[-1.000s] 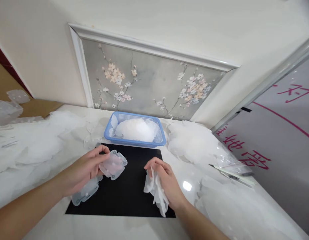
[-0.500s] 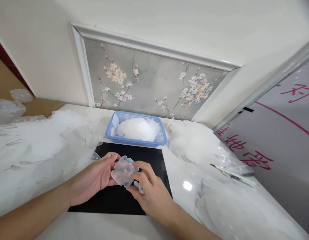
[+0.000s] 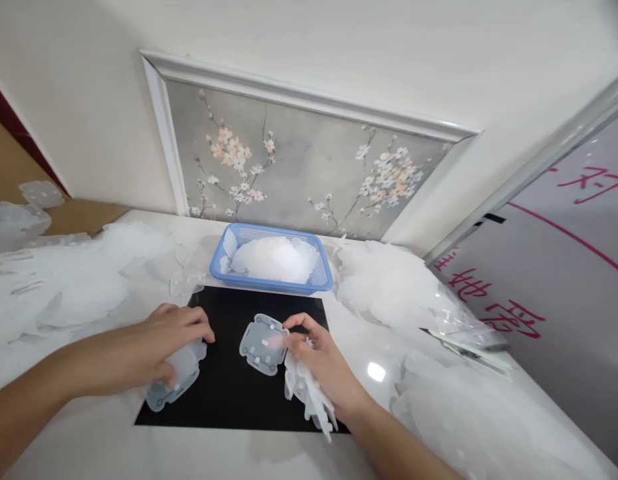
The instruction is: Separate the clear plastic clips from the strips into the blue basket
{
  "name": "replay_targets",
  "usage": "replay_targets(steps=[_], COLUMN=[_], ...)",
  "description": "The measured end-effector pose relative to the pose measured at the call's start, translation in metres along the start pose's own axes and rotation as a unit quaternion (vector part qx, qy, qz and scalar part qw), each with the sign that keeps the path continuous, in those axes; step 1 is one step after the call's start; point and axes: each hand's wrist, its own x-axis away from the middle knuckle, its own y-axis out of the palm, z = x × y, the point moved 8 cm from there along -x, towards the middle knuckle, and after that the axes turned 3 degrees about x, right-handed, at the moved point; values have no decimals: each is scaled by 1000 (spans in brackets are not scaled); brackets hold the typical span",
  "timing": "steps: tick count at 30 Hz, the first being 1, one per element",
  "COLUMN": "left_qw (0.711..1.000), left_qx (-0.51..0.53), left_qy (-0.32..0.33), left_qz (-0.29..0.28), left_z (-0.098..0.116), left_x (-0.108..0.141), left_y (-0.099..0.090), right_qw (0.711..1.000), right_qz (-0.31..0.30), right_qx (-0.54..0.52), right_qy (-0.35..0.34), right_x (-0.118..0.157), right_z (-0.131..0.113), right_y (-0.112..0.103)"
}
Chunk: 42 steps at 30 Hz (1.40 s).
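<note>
My right hand (image 3: 323,360) pinches a translucent, notched square (image 3: 260,345) plus frosted pieces (image 3: 305,390) over the black mat (image 3: 233,403); whether my left hand (image 3: 171,333) grips the mat's leftmost sheet (image 3: 163,395), I can't tell.

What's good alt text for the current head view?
A right hand holds a flat translucent piece over a black mat, plus a bunch of similar pieces; the left hand is at more pieces by the mat's left edge. Behind stands a blue basket heaped with white pieces.
</note>
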Motion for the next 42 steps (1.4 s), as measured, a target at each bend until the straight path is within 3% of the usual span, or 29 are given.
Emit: replay_targets(steps=[14,19,22,25,28,30,33,37,42], left_qw=[994,999,998,959,874,842,838,838,838], left_qx=[-103,-33,56,255,482,539,542,538,540], left_qy=[22,4,17,48,33,-2,-21,-4,38], left_qz=[0,-33,26,111,52,39,57,96,72], left_z=[15,14,22,37,48,49,46,43,48], left_x=[-7,-7,-14,-22,-33,-36,-36,-35,-35], left_y=[0,3,6,19,59,77,82,71,69], right_qw=[998,998,997,998,999,998,996,997,999], right_qz=[-27,-29,-28,-24,-26,-41,-58,-38,-15], right_qx=[-46,-53,-61,-60,-31,-17,-8,-5,-19], right_qy=[32,33,27,10,-28,-49,-62,-71,-41], right_x=[-4,-4,-5,-3,2,6,12,13,11], right_z=[10,11,12,12,8,5,3,1,6], right_y=[-3,-3,-3,-1,8,18,30,30,23])
